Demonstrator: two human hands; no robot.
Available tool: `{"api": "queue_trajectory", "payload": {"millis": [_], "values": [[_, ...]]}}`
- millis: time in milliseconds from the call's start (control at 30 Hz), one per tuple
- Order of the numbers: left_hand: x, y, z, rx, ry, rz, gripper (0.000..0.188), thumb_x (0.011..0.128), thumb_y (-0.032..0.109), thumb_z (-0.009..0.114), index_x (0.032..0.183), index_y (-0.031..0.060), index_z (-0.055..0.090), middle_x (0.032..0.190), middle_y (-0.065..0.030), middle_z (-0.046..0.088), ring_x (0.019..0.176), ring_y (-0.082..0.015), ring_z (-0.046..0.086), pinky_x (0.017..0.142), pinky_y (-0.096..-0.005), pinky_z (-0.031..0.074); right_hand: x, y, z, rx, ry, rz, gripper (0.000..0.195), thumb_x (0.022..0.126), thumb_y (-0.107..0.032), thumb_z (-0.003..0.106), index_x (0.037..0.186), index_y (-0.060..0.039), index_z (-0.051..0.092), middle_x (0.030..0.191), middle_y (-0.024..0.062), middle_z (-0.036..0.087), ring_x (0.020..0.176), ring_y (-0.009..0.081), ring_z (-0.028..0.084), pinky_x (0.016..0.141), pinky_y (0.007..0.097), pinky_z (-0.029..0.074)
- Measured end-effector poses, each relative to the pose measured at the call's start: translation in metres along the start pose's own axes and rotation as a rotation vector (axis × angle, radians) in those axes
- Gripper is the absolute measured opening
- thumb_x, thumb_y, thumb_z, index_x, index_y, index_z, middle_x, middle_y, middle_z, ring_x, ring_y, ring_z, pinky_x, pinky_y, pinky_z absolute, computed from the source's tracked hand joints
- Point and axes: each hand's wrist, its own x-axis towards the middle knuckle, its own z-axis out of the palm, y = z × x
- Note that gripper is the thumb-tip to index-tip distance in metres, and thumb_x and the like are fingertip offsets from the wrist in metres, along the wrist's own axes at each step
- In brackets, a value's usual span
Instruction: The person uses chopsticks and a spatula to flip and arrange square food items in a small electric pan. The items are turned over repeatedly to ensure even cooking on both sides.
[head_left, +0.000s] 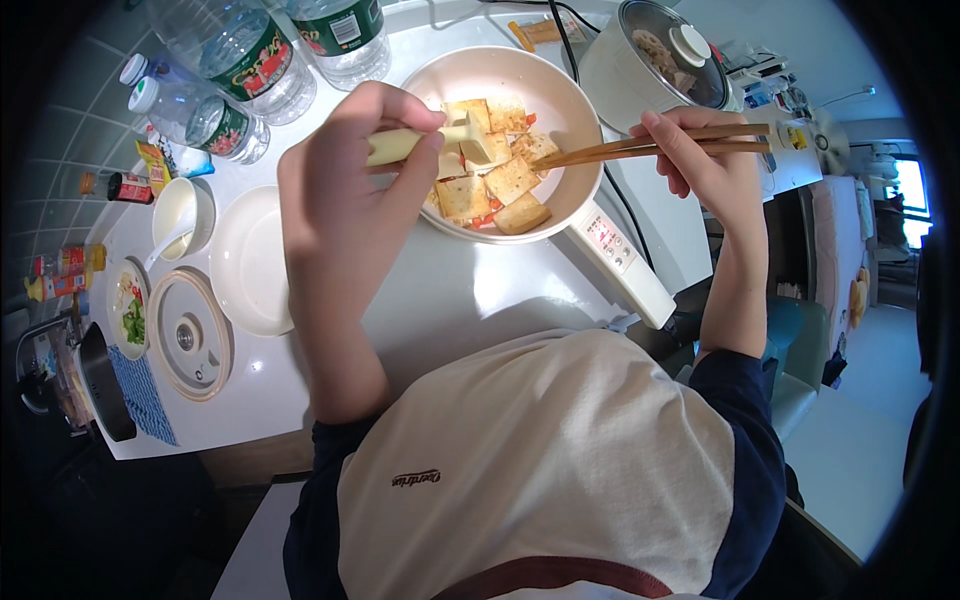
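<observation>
A cream electric frying pan (577, 112) holds several browned tofu slices (511, 180) with bits of red pepper. My left hand (360, 180) is at the pan's left side, closed round the handle of a pale yellow spatula (474, 142), whose head rests over the tofu. From the right, my right hand (694, 154) grips a pair of wooden chopsticks (600, 152). Their tips touch the tofu near the middle of the pan. The pan's handle (622, 262), with a lit control panel, points towards my body at the lower right.
Left of the pan are a white plate (251, 262), a glass lid (189, 337), a bowl with a spoon (184, 217) and a dish of chopped vegetables (129, 311). Large water bottles (259, 64) stand behind. A lidded pot (652, 67) and a black cable (630, 210) are on the right.
</observation>
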Motion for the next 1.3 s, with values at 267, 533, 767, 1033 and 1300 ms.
{"api": "queue_trajectory", "payload": {"millis": [267, 533, 767, 1033, 1300], "values": [[0.0, -0.001, 0.0, 0.073, -0.039, -0.018, 0.013, 0.086, -0.003, 0.072, 0.092, -0.0001, 0.061, 0.09, -0.0096, 0.073, 0.084, -0.022, 0.075, 0.069, -0.0302, 0.061, -0.002, 0.006, -0.003, -0.01, 0.002, 0.091, 0.031, 0.094, -0.034, 0.073, 0.091, -0.003, 0.079, 0.06, 0.0012, 0.064, 0.047, 0.0044, 0.055, 0.042, 0.0185, 0.041], [0.001, 0.0, -0.002, 0.094, -0.053, 0.003, 0.013, 0.085, -0.004, 0.072, 0.091, -0.0002, 0.061, 0.089, -0.0103, 0.073, 0.083, -0.0222, 0.075, 0.066, -0.0298, 0.059, 0.002, 0.012, 0.0, -0.005, -0.055, 0.014, 0.031, 0.094, -0.034, 0.074, 0.091, -0.0033, 0.079, 0.061, -0.0001, 0.062, 0.049, 0.0045, 0.054, 0.043, 0.0189, 0.04], [0.0, 0.002, -0.002, 0.111, -0.082, -0.078, 0.01, 0.087, -0.003, 0.07, 0.093, -0.0009, 0.062, 0.09, -0.0115, 0.073, 0.084, -0.0218, 0.075, 0.068, -0.0302, 0.06, 0.007, 0.023, 0.01, 0.141, -0.025, 0.17, 0.028, 0.095, -0.029, 0.072, 0.091, -0.0021, 0.078, 0.063, -0.0007, 0.061, 0.052, 0.0044, 0.052, 0.046, 0.0196, 0.039], [0.001, 0.004, -0.005, 0.111, -0.094, -0.091, 0.01, 0.088, -0.002, 0.069, 0.094, -0.0012, 0.062, 0.092, -0.0121, 0.073, 0.086, -0.0206, 0.075, 0.07, -0.03, 0.061, 0.006, 0.02, 0.002, 0.136, -0.045, 0.16, 0.027, 0.096, -0.027, 0.071, 0.093, -0.0012, 0.078, 0.064, -0.001, 0.062, 0.053, 0.0036, 0.053, 0.046, 0.0182, 0.039], [0.001, 0.005, -0.006, 0.072, -0.094, -0.113, 0.009, 0.089, -0.003, 0.069, 0.094, -0.002, 0.061, 0.092, -0.0125, 0.073, 0.087, -0.0198, 0.075, 0.073, -0.0294, 0.061, 0.003, 0.025, 0.022, 0.214, -0.088, 0.224, 0.031, 0.097, -0.032, 0.07, 0.098, -0.0021, 0.078, 0.066, -0.0021, 0.063, 0.052, 0.0024, 0.054, 0.043, 0.0158, 0.036]]}}
